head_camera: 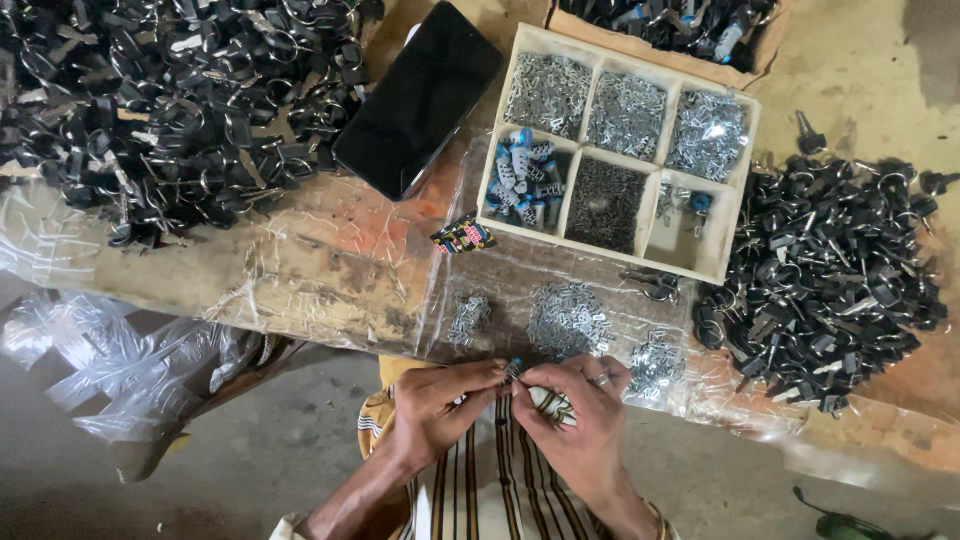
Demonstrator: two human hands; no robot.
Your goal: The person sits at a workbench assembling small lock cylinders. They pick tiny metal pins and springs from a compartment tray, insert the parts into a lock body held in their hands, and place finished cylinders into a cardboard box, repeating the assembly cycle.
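My left hand (pixel 440 405) and my right hand (pixel 575 415) meet at the near edge of the workbench, fingertips pinched together on a small metal lock part (pixel 514 370) with a bluish end. A ring shows on my right hand. Just beyond my fingers lie three small heaps of shiny metal pieces (pixel 567 317) on clear plastic sheet. Further back stands a wooden divided tray (pixel 730 215) with compartments of silver parts, dark small parts and blue-and-silver lock cylinders (pixel 522 175).
A large pile of black-headed keys on rings (pixel 170 100) fills the back left; another pile (pixel 830 275) lies at right. A black phone (pixel 420 95) rests face up beside the tray. A cardboard box of keys (pixel 680 25) sits behind. Crumpled clear plastic (pixel 110 360) hangs at left.
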